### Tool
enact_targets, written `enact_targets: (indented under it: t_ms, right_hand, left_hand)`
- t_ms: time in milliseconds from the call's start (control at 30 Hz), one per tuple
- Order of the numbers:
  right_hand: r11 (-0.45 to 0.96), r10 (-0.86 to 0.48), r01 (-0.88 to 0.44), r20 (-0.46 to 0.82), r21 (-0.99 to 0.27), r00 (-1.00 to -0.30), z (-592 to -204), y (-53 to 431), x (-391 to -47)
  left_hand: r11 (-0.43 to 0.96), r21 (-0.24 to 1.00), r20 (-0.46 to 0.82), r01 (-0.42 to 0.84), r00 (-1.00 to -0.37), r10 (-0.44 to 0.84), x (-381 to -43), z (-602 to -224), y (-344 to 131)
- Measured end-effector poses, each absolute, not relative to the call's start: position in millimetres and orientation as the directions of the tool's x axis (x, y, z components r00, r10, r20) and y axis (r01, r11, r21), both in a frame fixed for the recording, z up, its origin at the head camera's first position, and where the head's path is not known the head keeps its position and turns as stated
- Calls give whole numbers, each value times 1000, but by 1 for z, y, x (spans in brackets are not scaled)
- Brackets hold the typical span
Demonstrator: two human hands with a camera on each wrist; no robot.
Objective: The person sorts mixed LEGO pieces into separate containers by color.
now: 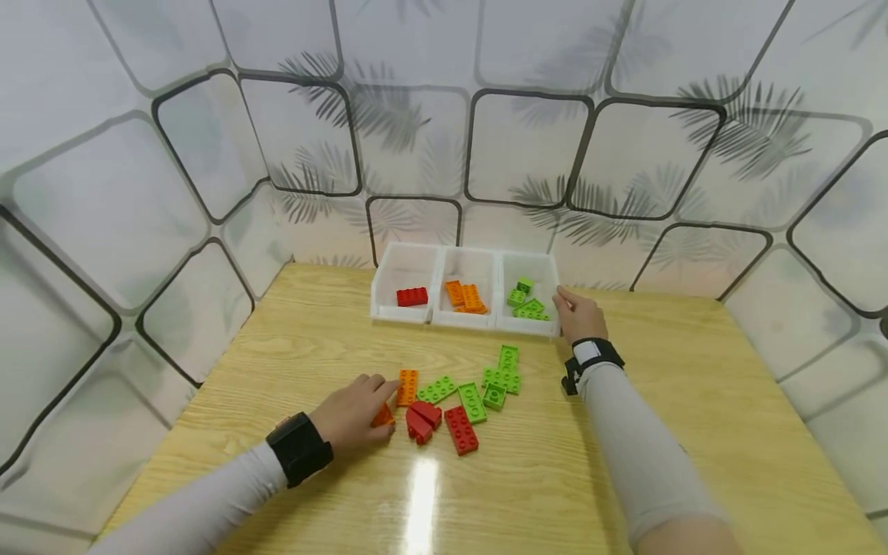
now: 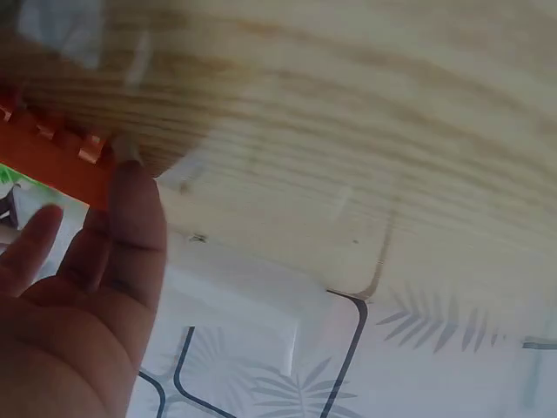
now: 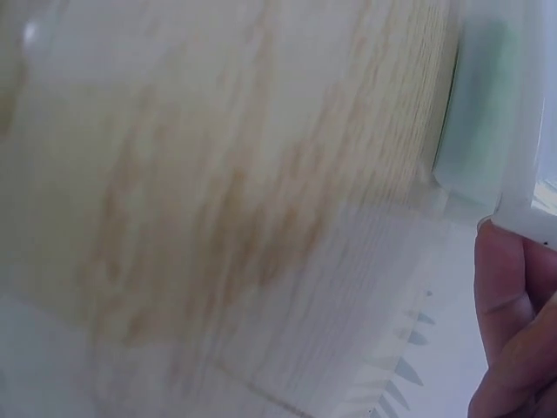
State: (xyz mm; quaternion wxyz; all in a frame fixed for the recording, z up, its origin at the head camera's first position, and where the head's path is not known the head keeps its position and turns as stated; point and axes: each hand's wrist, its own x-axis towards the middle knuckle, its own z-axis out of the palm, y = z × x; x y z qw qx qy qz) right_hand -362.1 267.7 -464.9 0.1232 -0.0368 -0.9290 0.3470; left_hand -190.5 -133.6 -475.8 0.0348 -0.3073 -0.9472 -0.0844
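Note:
My left hand (image 1: 357, 412) grips an orange brick (image 1: 383, 417) low over the table, its forefinger reaching to a second orange brick (image 1: 408, 388). In the left wrist view, the thumb (image 2: 137, 222) lies against the end of the studded orange brick (image 2: 54, 165). At the back, my right hand (image 1: 581, 314) pinches the right edge of a white three-compartment tray (image 1: 463, 322). Fingertips (image 3: 500, 261) show at the tray's corner (image 3: 515, 222) in the right wrist view. Red wedge-shaped bricks (image 1: 422, 421) lie just right of my left hand.
Several green bricks (image 1: 472, 402) and a red brick (image 1: 461, 430) lie loose mid-table. Inside the tray, a red brick (image 1: 412, 297) is at left, orange bricks (image 1: 472, 298) in the middle, green bricks (image 1: 530, 308) at right. A patterned curtain (image 1: 409, 139) stands behind.

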Motion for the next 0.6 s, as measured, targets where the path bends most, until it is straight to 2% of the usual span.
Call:
enact_targets:
  t_ms: [233,433,600]
  right_hand:
    - [750,162,-12,202,-662,-966,-466,270,-362]
    - [754,158,-12,199,-657,-967,-467,270,-360]
    - [749,138,-47,225,-661,-964,-467,268,-359]
  left_hand:
    - [813,140,128,565,-825,551,-192,-481,-142]
    - [813,106,258,572,-806,533,-205,-481,-145]
    - [813,129,365,568,-789,494,-224,-464,-142]
